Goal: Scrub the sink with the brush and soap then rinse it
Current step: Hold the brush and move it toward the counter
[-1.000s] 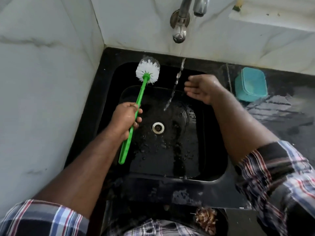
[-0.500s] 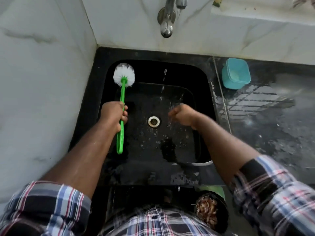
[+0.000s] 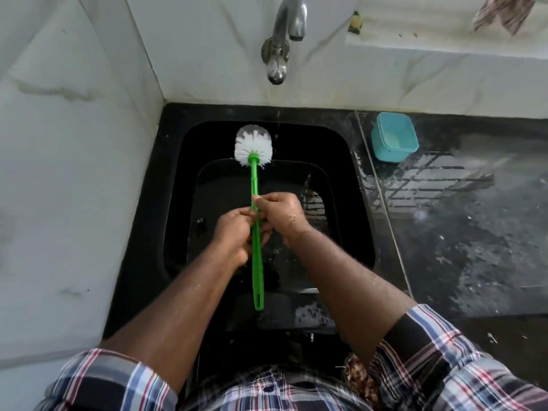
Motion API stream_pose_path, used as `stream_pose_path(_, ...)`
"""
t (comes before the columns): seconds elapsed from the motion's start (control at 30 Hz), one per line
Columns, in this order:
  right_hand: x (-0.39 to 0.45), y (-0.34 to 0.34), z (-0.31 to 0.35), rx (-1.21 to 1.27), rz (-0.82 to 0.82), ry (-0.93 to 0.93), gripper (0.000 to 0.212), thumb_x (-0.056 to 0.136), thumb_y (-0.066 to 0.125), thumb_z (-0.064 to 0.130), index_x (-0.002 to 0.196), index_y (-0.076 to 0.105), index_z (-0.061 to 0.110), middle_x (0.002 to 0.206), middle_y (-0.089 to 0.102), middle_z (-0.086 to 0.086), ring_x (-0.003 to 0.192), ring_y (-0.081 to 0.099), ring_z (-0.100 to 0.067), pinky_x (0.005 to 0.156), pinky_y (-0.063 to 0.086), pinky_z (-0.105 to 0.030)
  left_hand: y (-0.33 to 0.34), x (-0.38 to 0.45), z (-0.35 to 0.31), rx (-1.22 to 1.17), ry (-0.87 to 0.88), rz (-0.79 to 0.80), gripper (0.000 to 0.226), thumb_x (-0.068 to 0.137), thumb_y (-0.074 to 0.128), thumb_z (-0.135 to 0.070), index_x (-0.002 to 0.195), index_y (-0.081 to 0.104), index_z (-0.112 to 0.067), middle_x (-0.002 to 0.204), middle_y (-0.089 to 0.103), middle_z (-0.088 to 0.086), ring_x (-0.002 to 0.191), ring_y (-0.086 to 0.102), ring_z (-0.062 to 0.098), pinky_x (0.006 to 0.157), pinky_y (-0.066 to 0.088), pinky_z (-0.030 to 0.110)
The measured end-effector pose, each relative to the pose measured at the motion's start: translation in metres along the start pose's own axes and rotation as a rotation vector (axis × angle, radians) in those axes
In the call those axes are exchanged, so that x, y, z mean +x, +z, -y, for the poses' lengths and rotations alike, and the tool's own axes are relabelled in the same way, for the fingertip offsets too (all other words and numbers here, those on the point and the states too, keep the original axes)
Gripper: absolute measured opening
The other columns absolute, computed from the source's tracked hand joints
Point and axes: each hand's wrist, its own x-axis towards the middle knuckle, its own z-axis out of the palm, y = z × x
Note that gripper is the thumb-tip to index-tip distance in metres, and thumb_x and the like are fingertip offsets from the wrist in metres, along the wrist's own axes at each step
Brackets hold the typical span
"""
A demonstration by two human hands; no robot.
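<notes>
Both hands meet on the brush above the middle of the black sink. The left hand curls its fingers around the green handle from the left; the right hand grasps the same handle from the right, slightly nearer the head. The white bristle head points at the sink's back wall, below the tap. A teal container stands on the wet dark desk near its back edge, to the right of the sink, well apart from the hands.
</notes>
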Motion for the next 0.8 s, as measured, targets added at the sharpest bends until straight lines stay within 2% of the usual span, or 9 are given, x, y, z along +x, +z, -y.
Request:
stream_pose_path(0.13, -0.004, -0.03, -0.013, 0.002, -0.175, 0.006, 0.015, 0.072, 0.073, 0.039, 0.075, 0.074, 0.024, 0.066, 0.072, -0.002, 0.064, 0.071, -0.025, 0.062, 0.061, -0.047, 0.027, -0.011, 0.012, 0.141, -0.004, 0.127, 0.018, 0.1, 0.049, -0.01, 0.113, 0.061, -0.006, 0.082, 0.069, 0.008, 0.073, 0.069, 0.022, 0.074, 0.059, 0.043)
stream_pose_path(0.23, -0.014, -0.057, -0.021, 0.041, -0.287, -0.011, 0.013, 0.073, 0.071, 0.034, 0.076, 0.073, 0.022, 0.066, 0.072, -0.001, 0.067, 0.072, -0.021, 0.068, 0.061, -0.047, 0.052, -0.014, 0.021, 0.245, 0.023, 0.191, 0.017, 0.098, 0.055, -0.011, 0.112, 0.064, -0.008, 0.085, 0.07, 0.007, 0.074, 0.068, 0.019, 0.08, 0.059, 0.041)
stream_pose_path(0.43, -0.029, -0.121, -0.035, -0.068, -0.438, -0.09, 0.014, 0.081, 0.062, 0.033, 0.085, 0.071, 0.023, 0.077, 0.073, 0.003, 0.077, 0.071, -0.015, 0.074, 0.06, -0.04, 0.112, -0.024, 0.036, 0.445, 0.141, 0.275, 0.019, 0.092, 0.056, 0.0, 0.092, 0.072, -0.011, 0.083, 0.071, 0.013, 0.073, 0.068, 0.02, 0.063, 0.06, 0.027)
stream_pose_path(0.53, -0.035, -0.159, -0.043, -0.177, -0.55, -0.086, 0.015, 0.086, 0.061, 0.029, 0.092, 0.072, 0.021, 0.079, 0.071, 0.006, 0.079, 0.069, -0.014, 0.076, 0.058, -0.035, 0.146, -0.02, 0.051, 0.568, 0.208, 0.325, 0.013, 0.087, 0.063, -0.01, 0.087, 0.075, -0.014, 0.08, 0.073, 0.008, 0.072, 0.07, 0.019, 0.063, 0.059, 0.028)
stream_pose_path(0.57, -0.039, -0.172, -0.046, -0.188, -0.582, -0.082, 0.015, 0.086, 0.061, 0.027, 0.092, 0.072, 0.02, 0.079, 0.071, 0.007, 0.079, 0.068, -0.013, 0.074, 0.057, -0.032, 0.157, -0.019, 0.056, 0.624, 0.254, 0.332, 0.011, 0.083, 0.067, -0.018, 0.09, 0.075, -0.017, 0.081, 0.075, 0.003, 0.074, 0.071, 0.017, 0.067, 0.06, 0.03)
stream_pose_path(0.63, -0.047, -0.197, -0.053, -0.239, -0.632, -0.065, 0.014, 0.088, 0.062, 0.025, 0.093, 0.073, 0.018, 0.078, 0.07, 0.006, 0.077, 0.066, -0.013, 0.069, 0.049, -0.025, 0.177, -0.017, 0.065, 0.801, 0.372, 0.313, 0.029, 0.077, 0.071, -0.03, 0.105, 0.072, -0.025, 0.095, 0.076, -0.007, 0.09, 0.071, 0.013, 0.085, 0.056, 0.029)
stream_pose_path(0.7, -0.053, -0.219, -0.064, -0.292, -0.663, -0.046, 0.016, 0.088, 0.061, 0.023, 0.095, 0.073, 0.016, 0.079, 0.07, 0.004, 0.078, 0.064, -0.013, 0.069, 0.044, -0.022, 0.193, -0.022, 0.073, 0.977, 0.51, 0.298, 0.043, 0.082, 0.069, -0.026, 0.125, 0.063, -0.023, 0.117, 0.069, -0.006, 0.109, 0.063, 0.013, 0.092, 0.044, 0.02)
stream_pose_path(0.73, -0.054, -0.229, -0.069, -0.308, -0.674, -0.037, 0.017, 0.088, 0.061, 0.023, 0.095, 0.074, 0.015, 0.081, 0.071, 0.003, 0.079, 0.065, -0.013, 0.07, 0.046, -0.022, 0.2, -0.023, 0.077, 1.039, 0.573, 0.303, 0.047, 0.085, 0.067, -0.024, 0.131, 0.058, -0.021, 0.126, 0.064, -0.003, 0.117, 0.058, 0.014, 0.094, 0.041, 0.021)
stream_pose_path(0.8, -0.054, -0.246, -0.078, -0.317, -0.683, -0.011, 0.02, 0.087, 0.059, 0.026, 0.096, 0.074, 0.015, 0.083, 0.072, 0.003, 0.08, 0.066, -0.013, 0.075, 0.052, -0.026, 0.21, -0.022, 0.086, 1.121, 0.655, 0.328, 0.057, 0.087, 0.061, -0.023, 0.141, 0.047, -0.019, 0.143, 0.051, -0.001, 0.133, 0.046, 0.017, 0.108, 0.038, 0.029)
